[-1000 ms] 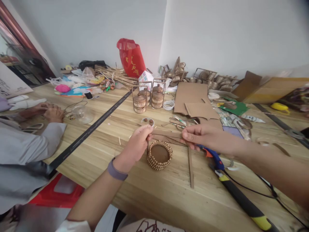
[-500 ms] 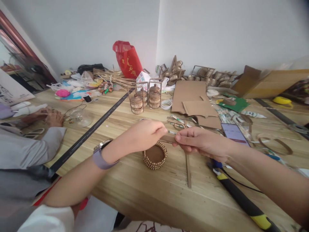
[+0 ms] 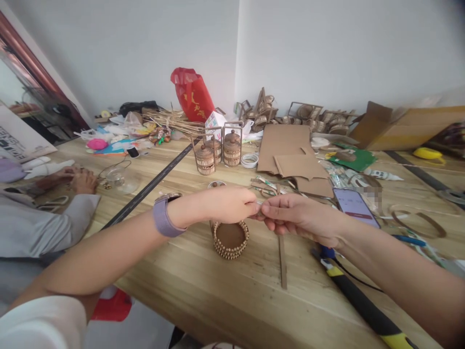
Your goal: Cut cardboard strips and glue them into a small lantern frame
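Observation:
My left hand (image 3: 234, 204), with a watch on a purple band (image 3: 167, 219), has its fingers pinched together just left of my right hand. My right hand (image 3: 296, 213) pinches the end of a thin brown strip, mostly hidden by the fingers; a small pale, shiny bit shows between both hands. Whether the left fingers grip the strip or that bit is not clear. Below the hands a small round basket (image 3: 230, 253) of beaded, cut-stick rows with a brown bottom stands on the table. A flat brown strip (image 3: 283, 264) lies to its right.
Small lidded baskets with handles (image 3: 206, 162) stand behind. Cardboard sheets (image 3: 285, 140), a white tape roll (image 3: 249, 160) and a phone (image 3: 354, 206) lie beyond. A black-yellow handled tool (image 3: 359, 295) is at right. Another person's hands (image 3: 82, 179) work at left.
My left hand has moved slightly right and lower, close against the right fingertips, and the gap between the hands has narrowed. The left forearm has swung lower. The view has shifted a little.

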`<state>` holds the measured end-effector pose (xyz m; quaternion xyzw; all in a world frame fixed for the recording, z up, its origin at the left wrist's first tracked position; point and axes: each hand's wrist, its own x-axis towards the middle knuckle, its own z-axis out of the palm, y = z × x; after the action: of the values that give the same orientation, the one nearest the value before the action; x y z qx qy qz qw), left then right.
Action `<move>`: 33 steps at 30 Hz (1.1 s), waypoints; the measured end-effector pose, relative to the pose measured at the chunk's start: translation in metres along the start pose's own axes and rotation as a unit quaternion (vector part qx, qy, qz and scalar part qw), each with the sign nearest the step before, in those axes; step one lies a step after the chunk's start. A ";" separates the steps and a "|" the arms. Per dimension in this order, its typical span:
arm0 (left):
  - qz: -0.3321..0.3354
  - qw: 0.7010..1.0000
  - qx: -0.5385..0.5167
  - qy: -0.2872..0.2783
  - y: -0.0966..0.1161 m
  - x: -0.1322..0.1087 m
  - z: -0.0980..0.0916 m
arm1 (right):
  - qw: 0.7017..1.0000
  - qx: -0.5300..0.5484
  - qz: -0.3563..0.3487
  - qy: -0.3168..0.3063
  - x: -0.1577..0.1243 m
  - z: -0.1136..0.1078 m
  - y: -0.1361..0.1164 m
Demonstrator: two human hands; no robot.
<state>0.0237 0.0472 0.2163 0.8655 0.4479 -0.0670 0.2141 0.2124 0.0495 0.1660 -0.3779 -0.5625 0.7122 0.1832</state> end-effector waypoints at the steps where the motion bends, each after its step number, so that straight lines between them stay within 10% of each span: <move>1: -0.003 1.000 -0.001 0.001 0.000 0.000 0.000 | 1.000 0.001 0.000 0.002 0.001 0.001 0.000; 25: -0.014 0.995 -0.094 0.028 0.002 0.003 0.001 | 0.989 0.120 -0.075 0.049 0.008 0.006 0.017; 33: -0.050 0.988 -0.088 0.118 0.007 -0.008 0.002 | 0.964 0.219 -0.150 0.030 0.021 0.014 0.032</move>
<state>0.0242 0.0366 0.2188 0.8219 0.5166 0.0646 0.2311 0.1936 0.0446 0.1303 -0.2608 -0.4375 0.7708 0.3825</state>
